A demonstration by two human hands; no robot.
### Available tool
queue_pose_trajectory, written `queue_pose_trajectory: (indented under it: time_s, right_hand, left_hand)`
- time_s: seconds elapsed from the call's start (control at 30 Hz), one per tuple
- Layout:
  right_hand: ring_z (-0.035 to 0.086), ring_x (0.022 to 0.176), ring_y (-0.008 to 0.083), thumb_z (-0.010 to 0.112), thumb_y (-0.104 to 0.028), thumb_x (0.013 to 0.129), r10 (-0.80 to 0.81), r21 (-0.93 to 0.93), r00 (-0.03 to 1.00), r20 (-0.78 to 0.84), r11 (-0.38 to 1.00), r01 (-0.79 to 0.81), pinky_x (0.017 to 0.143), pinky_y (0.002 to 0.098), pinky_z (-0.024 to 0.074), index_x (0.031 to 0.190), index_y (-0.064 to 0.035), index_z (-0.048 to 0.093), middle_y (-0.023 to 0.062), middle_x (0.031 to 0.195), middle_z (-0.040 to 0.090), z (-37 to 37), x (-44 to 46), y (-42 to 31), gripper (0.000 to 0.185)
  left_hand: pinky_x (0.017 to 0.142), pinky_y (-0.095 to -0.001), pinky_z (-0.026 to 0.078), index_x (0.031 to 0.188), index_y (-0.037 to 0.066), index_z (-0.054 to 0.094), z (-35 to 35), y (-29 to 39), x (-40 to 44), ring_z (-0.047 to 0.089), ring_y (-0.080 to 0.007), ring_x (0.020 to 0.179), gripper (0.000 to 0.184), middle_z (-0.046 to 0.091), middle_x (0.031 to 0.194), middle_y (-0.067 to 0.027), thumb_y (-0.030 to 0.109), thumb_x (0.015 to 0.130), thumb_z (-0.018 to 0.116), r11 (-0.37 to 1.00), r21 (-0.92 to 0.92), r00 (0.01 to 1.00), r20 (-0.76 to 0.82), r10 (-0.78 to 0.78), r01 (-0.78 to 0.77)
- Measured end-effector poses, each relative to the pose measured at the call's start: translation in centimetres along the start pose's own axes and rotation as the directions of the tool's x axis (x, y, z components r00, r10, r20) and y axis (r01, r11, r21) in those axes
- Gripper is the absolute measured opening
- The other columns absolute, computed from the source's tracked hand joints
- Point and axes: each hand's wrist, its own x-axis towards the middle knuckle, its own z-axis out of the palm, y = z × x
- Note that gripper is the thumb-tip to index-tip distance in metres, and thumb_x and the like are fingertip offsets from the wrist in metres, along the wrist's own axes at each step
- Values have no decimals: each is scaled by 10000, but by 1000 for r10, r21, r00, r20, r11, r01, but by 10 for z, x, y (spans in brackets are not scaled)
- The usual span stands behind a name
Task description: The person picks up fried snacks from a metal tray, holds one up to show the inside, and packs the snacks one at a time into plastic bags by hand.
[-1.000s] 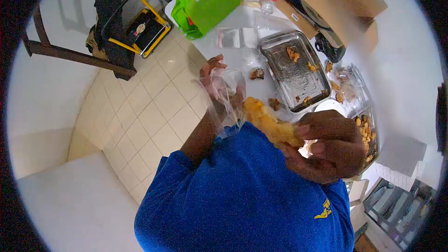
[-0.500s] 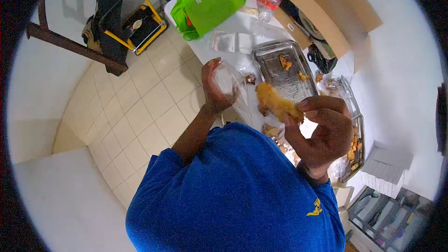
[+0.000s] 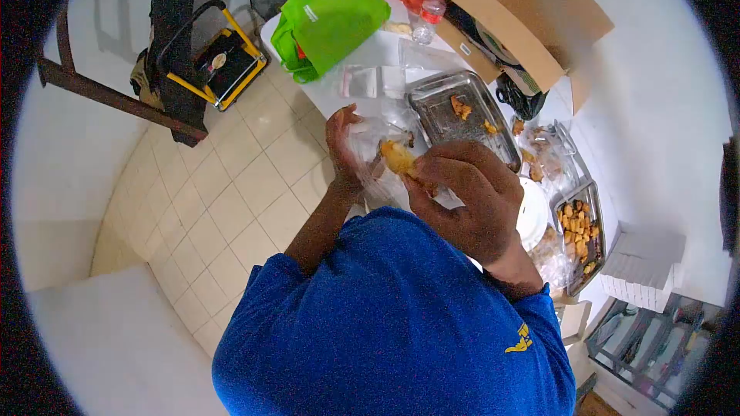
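Pinched in the fingers of my right hand (image 3: 470, 196) is a golden-brown piece of fried food (image 3: 397, 156); its exact kind is unclear. Its free end is at the mouth of a clear plastic bag (image 3: 370, 139). My left hand (image 3: 344, 145) is closed around the bag's left side and keeps it spread, with some fingers hidden behind the film. Just beyond the right hand, a metal tray (image 3: 462, 135) holds a few browned food pieces (image 3: 460, 108).
A second tray (image 3: 593, 262) with many browned chunks stands at the right, near filled clear bags (image 3: 551, 258) and a white round lid or plate (image 3: 532, 212). Farther back are a green bag (image 3: 327, 27), a plastic bottle (image 3: 428, 21) and an open cardboard box (image 3: 501, 27).
My right hand has moved left and carried the food piece from over the tray to the bag's mouth. The left hand remains at the bag, with the film now spread wider.
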Motion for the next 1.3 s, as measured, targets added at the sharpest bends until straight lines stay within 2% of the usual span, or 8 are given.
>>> queue_pose_trajectory:
  time_s: [0.2, 0.33, 0.4, 0.53, 0.7, 0.87, 0.97, 1.3]
  right_hand:
    - [631, 764, 214, 725, 1, 644, 76, -222, 992, -104, 970, -98, 650, 319, 525, 891, -64, 626, 104, 833, 633, -18, 5, -4, 273]
    - [597, 872, 271, 669, -30, 644, 161, -261, 917, 365, 963, -65, 797, 358, 478, 1143, -82, 574, 114, 918, 625, -42, 13, 21, 510]
    - [592, 820, 301, 624, -45, 661, 96, -233, 859, 503, 972, 28, 734, 383, 486, 1175, -97, 539, 117, 881, 608, -39, 14, 32, 524]
    - [580, 713, 329, 570, -26, 677, 99, -189, 760, 642, 982, 31, 653, 418, 488, 1239, -114, 489, 150, 765, 576, -32, 13, 36, 575]
    - [589, 719, 320, 543, -25, 698, 167, -235, 723, 670, 972, -6, 632, 414, 493, 1234, -144, 497, 169, 748, 571, -24, 7, 54, 551]
    - [587, 727, 369, 681, -118, 654, 99, -201, 694, 713, 977, 66, 658, 437, 477, 1207, -144, 506, 177, 753, 602, -29, 14, 56, 581]
    - [586, 796, 315, 517, -58, 729, 361, -296, 520, 774, 933, -207, 711, 408, 493, 1159, -131, 545, 153, 800, 589, -37, 32, 36, 437]
    - [557, 948, 319, 595, -77, 674, 220, -279, 618, 754, 960, -2, 807, 400, 476, 1145, -149, 575, 142, 958, 590, -43, 17, 39, 476]
  left_hand:
    - [885, -404, 418, 1366, 20, 197, -4, 14, 13, 485, -277, 1032, 892, 455, 1152, -162, 197, 670, 726, 965, 248, 993, 98, 67, -90]
    - [892, -403, 414, 1369, 12, 203, -9, 19, 34, 507, -228, 982, 892, 501, 1024, -92, 134, 638, 700, 979, 160, 878, 477, 36, -127]
    - [913, -406, 404, 1373, 18, 206, -8, 42, 30, 504, -233, 986, 882, 496, 1034, -88, 119, 645, 692, 838, -131, 754, 526, -394, 529]
    - [937, -384, 406, 1357, 69, 276, -3, 41, 19, 454, -249, 1118, 794, 408, 1251, -106, 184, 689, 689, 786, -185, 670, 656, -348, 590]
    - [924, -372, 431, 1357, 85, 275, -8, 22, 10, 438, -260, 1166, 800, 333, 1360, -127, 179, 689, 706, 987, -33, 720, 688, -91, 157]
    - [1001, -364, 372, 1406, 65, 158, -8, 44, 23, 429, -227, 1167, 923, 375, 1308, -104, 24, 659, 699, 835, -173, 675, 681, -282, 522]
    - [996, -368, 388, 1400, 75, 174, -9, 34, 15, 436, -235, 1161, 938, 358, 1317, -99, -13, 628, 699, 953, -74, 742, 647, -178, 294]
    - [1005, -383, 366, 1395, 69, 178, -5, 43, 17, 435, -249, 1158, 959, 373, 1274, -118, 5, 618, 738, 731, -208, 636, 675, -374, 650]
